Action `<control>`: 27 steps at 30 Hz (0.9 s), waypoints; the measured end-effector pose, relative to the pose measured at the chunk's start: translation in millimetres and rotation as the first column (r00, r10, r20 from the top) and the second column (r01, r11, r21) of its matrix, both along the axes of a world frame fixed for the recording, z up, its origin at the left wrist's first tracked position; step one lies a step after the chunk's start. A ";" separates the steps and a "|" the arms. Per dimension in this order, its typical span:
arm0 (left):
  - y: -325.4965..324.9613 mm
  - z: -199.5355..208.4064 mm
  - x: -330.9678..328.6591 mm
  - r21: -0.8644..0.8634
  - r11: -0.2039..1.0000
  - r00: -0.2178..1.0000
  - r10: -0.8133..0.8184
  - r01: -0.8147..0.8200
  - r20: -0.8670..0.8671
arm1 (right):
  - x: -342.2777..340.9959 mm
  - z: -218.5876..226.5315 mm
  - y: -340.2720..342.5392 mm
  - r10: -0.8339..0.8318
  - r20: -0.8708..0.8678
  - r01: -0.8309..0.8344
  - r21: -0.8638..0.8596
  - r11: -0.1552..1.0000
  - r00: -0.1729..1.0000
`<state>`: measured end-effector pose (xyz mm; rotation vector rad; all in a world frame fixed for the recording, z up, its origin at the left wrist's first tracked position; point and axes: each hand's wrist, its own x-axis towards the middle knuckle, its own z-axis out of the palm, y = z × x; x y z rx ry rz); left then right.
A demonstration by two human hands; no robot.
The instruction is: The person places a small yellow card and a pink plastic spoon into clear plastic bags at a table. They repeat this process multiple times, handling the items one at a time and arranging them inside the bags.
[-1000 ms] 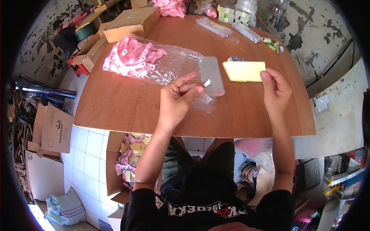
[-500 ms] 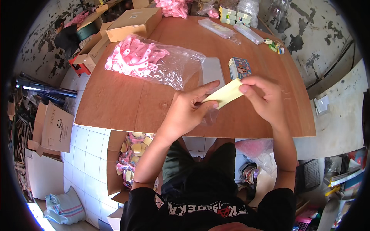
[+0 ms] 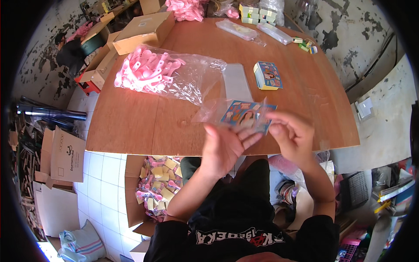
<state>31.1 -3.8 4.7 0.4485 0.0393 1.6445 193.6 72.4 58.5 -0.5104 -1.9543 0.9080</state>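
Observation:
A blue printed card (image 3: pixel 238 111) with colourful pictures is held over the near part of the table. Clear plastic film (image 3: pixel 209 110) lies around it; whether the card is inside a bag I cannot tell. My left hand (image 3: pixel 222 150) is palm up, its fingers stretched along the card's lower edge, thumb apart. My right hand (image 3: pixel 292 135) has its fingers bent together at the card's right end, pinching it. Beyond the hands stands a stack of similar blue cards (image 3: pixel 269 75). A whitish flat sheet (image 3: pixel 237 81) lies left of that stack.
Left on the brown table (image 3: pixel 126 126) lies a clear bag of pink spoon-like pieces (image 3: pixel 146 72). A cardboard box (image 3: pixel 144 30) stands behind it. Below the table's front edge, an open carton (image 3: pixel 135 192) holds packed pink pieces with yellowish cards. Plastic packs (image 3: pixel 275 33) lie at the back.
The card's plain yellow side faced up before; now its printed blue side does. My left hand has turned from gripping to palm up with fingers spread, and both hands are lower.

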 end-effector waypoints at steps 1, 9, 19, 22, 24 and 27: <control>3.1 6.4 -5.5 0.073 0.997 0.999 -0.016 0.013 0.039 | 5.2 -7.3 -4.4 0.022 -0.006 -0.023 -0.099 0.995 1.000; 10.8 -6.7 20.3 -0.189 0.886 0.897 0.380 -0.423 -0.225 | -12.6 -54.4 -27.8 -0.170 -0.291 0.031 -0.429 0.903 0.941; 5.7 -17.4 19.1 -0.232 0.935 0.930 0.189 -0.268 -0.316 | -24.6 -67.9 -27.3 -0.170 -0.341 -0.061 -0.572 0.818 0.924; 1.9 -15.2 18.5 -0.252 0.939 0.919 0.129 -0.234 -0.373 | -28.0 -65.4 -26.7 -0.138 -0.366 -0.109 -0.579 0.808 0.920; 4.4 -19.7 18.3 -0.246 0.947 0.919 0.103 -0.207 -0.380 | -28.3 -66.1 -25.4 -0.124 -0.386 -0.140 -0.587 0.798 0.914; 4.4 -24.5 16.6 -0.233 0.957 0.927 0.075 -0.170 -0.368 | -26.2 -74.1 -24.8 -0.131 -0.394 -0.153 -0.611 0.777 0.910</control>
